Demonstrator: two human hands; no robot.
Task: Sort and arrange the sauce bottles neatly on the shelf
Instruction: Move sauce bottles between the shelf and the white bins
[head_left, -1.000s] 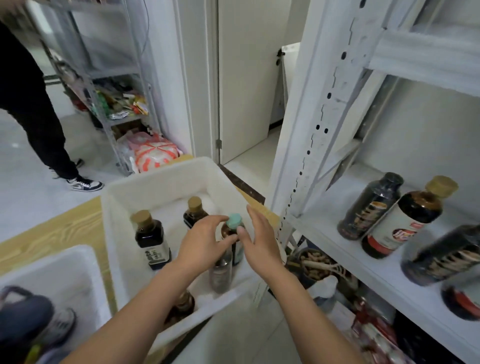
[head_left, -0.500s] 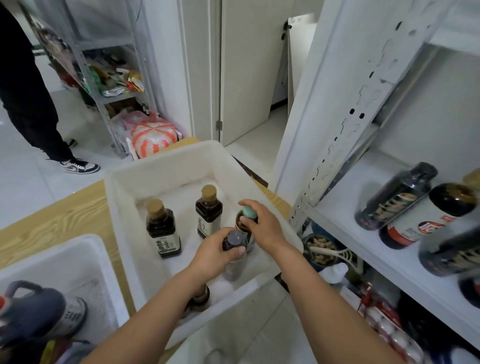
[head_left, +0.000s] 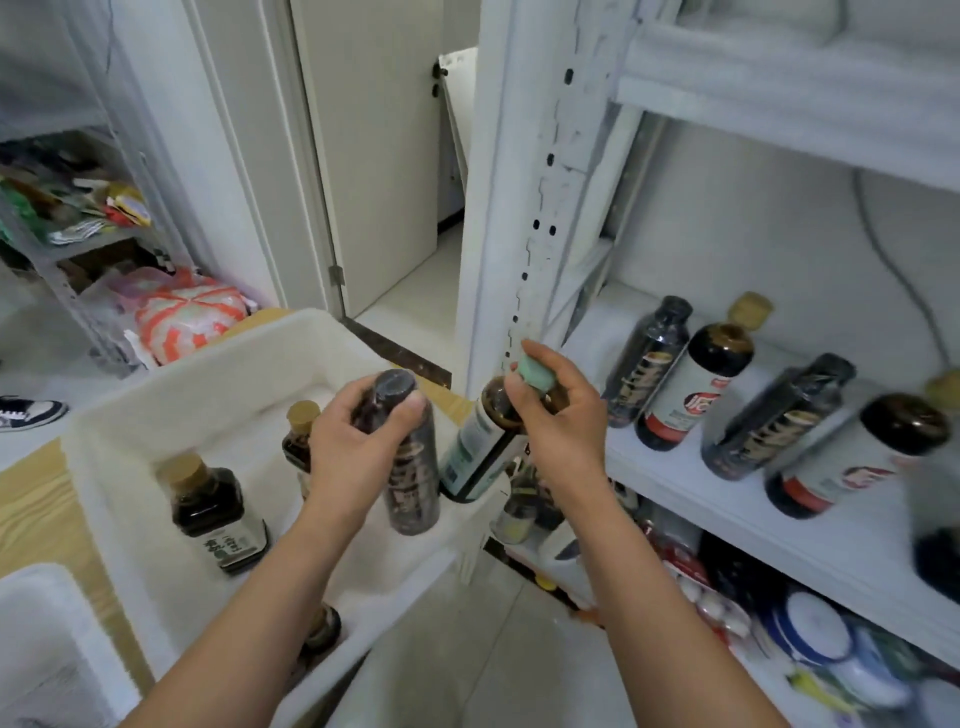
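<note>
Status: both hands loaded. Left hand (head_left: 358, 441) is wrapped round the top of a tall dark cylindrical bottle with a black cap (head_left: 410, 483), thumb against the cap. The bottle is roughly upright over the near right corner of the white plastic bin (head_left: 208, 379). Right hand (head_left: 561, 415) pinches the mint-green cap and neck of a dark bottle with a pale green label (head_left: 478, 452). That bottle hangs tilted between the bin's right edge and the white metal shelf (head_left: 701, 499). Neither bottle is on the shelf yet.

Handling, my guess: full of sauce, so fairly heavy for their size, rigid, with smooth and possibly slick walls. The cap-only hold on the green one looks weak, since it can swing and a loose cap could let go. Take it round the body before setting it down. Can't tell glass from plastic, so treat both as breakable.

On the shelf, black-capped dark bottles (head_left: 644, 364) stand alternating with tan-capped white-labelled bottles (head_left: 691, 395). At least two tan-capped dark bottles (head_left: 213, 514) sit in the bin, on the wooden worktop (head_left: 31, 509).
</note>
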